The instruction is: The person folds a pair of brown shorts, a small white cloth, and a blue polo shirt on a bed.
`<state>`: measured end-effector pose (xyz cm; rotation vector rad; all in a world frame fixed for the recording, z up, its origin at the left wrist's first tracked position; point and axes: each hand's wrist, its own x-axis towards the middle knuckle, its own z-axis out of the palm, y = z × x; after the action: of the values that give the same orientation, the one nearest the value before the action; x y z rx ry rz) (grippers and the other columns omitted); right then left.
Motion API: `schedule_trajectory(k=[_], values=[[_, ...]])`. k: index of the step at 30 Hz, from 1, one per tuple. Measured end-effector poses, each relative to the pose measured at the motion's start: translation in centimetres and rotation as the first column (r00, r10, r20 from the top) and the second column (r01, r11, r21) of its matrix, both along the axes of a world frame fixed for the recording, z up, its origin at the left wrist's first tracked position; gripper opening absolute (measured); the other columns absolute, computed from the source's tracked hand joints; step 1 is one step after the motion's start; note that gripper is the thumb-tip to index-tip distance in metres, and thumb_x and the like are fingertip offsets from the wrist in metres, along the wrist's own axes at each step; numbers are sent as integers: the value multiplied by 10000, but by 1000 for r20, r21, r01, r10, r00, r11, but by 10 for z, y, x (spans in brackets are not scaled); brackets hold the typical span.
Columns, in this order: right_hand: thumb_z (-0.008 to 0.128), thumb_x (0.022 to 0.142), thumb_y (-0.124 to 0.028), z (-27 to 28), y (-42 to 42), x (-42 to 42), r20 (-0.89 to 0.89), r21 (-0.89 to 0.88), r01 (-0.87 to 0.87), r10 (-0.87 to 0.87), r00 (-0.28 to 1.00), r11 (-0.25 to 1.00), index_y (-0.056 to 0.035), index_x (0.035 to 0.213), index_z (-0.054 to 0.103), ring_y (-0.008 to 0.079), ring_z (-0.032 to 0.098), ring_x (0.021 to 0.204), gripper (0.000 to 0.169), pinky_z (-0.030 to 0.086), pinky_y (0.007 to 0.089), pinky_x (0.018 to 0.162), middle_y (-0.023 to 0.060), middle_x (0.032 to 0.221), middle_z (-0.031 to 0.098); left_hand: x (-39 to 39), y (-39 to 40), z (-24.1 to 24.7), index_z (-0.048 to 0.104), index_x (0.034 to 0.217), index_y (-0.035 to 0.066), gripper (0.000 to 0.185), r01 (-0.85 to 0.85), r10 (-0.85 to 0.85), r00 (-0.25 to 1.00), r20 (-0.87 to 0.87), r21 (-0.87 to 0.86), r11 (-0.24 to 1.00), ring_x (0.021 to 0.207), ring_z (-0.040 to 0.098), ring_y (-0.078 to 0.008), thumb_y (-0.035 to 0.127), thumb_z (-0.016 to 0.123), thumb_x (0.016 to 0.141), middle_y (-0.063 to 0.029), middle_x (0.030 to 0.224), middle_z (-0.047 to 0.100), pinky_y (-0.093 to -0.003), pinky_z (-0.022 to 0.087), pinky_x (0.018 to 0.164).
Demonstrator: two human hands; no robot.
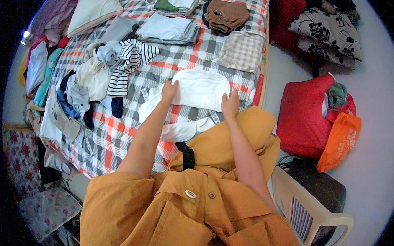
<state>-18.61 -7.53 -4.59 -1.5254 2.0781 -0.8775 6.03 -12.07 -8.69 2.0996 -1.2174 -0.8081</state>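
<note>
A folded white cloth (200, 87) with rounded corners lies before me on the checked bedspread (131, 102). My left hand (170, 91) grips its left edge, with the thumb lying on top. At the near right corner my right hand (230, 104) pinches it between thumb and fingers. Another white cloth piece (147, 108) spreads beneath my left wrist, partly hidden by the arm. Closer to my legs lies a crumpled white garment (181, 130) with a band-like end. Whether these white pieces join cannot be seen.
Loose clothes (91, 79), including a striped garment (129, 58), heap to the left. Folded white cloths (167, 28), brown garments (229, 14) and a checked cloth (241, 51) lie farther back. Right of the bed are a red bag (304, 116), orange bag (341, 142) and plastic chair (304, 204).
</note>
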Motion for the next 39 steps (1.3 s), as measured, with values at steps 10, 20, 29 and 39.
schedule_trajectory(k=[10, 20, 29, 39], values=[[528, 765, -185, 20, -26, 11, 207, -210, -57, 101, 973, 976, 24, 918, 509, 324, 545, 773, 260, 414, 357, 698, 198, 834, 568, 5, -15, 53, 541, 918, -33, 348, -91, 53, 993, -110, -385, 919, 804, 556, -300, 288, 510, 787, -208, 857, 575, -350, 413, 712], [542, 751, -198, 31, -106, 50, 219, -136, -172, 199, 955, 976, 20, 1009, 459, 355, 526, 861, 348, 403, 396, 743, 219, 935, 544, 46, -81, 57, 506, 987, -31, 344, -111, 57, 987, -152, -368, 923, 846, 545, -272, 237, 524, 772, -186, 916, 566, -339, 408, 745], [600, 696, -186, -22, -90, 52, 15, -81, -159, 161, 987, 984, 11, 1036, 449, 336, 531, 880, 421, 408, 379, 758, 203, 949, 550, 51, -75, -11, 422, 1126, -5, 509, 19, -23, 1000, -14, -214, 977, 992, 492, -310, 187, 597, 688, -204, 1069, 505, -341, 377, 847], [608, 686, -194, -22, -95, 40, 187, 76, -151, 134, 973, 986, -2, 869, 504, 311, 559, 724, 285, 431, 378, 659, 163, 772, 578, 58, -79, -8, 484, 1053, 6, 453, -128, 95, 966, -240, -122, 984, 899, 538, -245, 171, 629, 657, -147, 992, 550, -306, 410, 786]])
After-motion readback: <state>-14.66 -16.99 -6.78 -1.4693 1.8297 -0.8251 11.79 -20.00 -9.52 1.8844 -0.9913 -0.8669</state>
